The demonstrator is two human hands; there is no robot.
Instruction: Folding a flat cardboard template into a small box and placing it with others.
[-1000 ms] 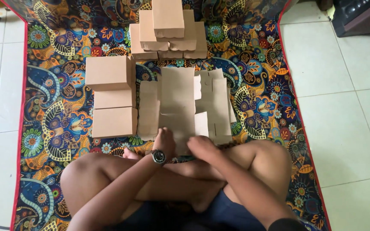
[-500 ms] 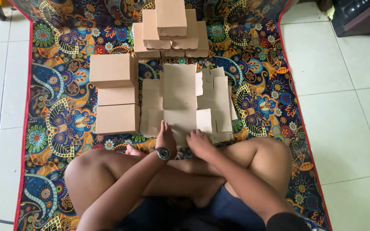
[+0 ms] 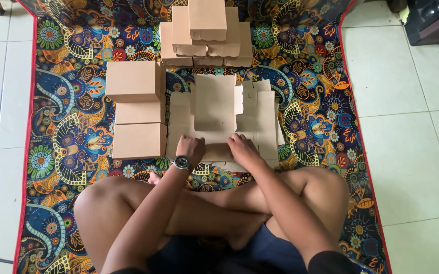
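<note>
Cross-legged on the patterned mat (image 3: 67, 132), person leans forward. Left hand (image 3: 191, 148), wristwatch (image 3: 181, 162) on it, and right hand (image 3: 240, 147) both press down, fingers curled, on the near edge of the flat cardboard blanks (image 3: 214, 109) at mid-mat; whether they grip, cannot tell. Folded boxes (image 3: 137, 109) sit just left of the blanks; stacked boxes (image 3: 206, 30) at the mat's far edge.
</note>
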